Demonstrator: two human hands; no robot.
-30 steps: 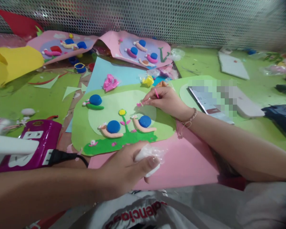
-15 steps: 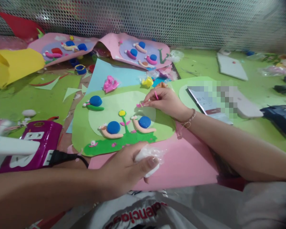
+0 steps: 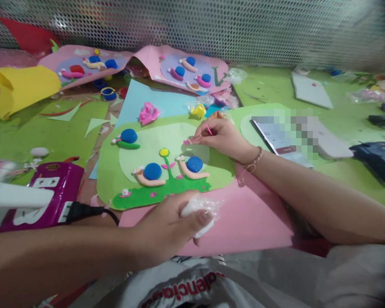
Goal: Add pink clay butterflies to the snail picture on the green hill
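My left hand (image 3: 176, 222) is closed around a lump of white clay in clear plastic wrap (image 3: 195, 209), above a pink sheet (image 3: 244, 218). With fingers pinched, my right hand (image 3: 220, 137) holds a thin pink stick (image 3: 209, 130). Its fingertips are at a small pink clay piece (image 3: 187, 141) on the green paper picture (image 3: 111, 179). That picture bears clay snails with blue shells, including one (image 3: 152, 171) at lower centre. A yellow clay flower (image 3: 164, 152) on a green stem stands between two of them.
Pink clay (image 3: 148, 113) and yellow clay (image 3: 198, 111) lie behind the picture. At left is a purple power strip (image 3: 69, 175) with a black plug. A phone (image 3: 276, 141) and a dark glue gun (image 3: 375, 158) lie right. Pink snail pictures (image 3: 144, 64) lean near the mesh (image 3: 244, 34).
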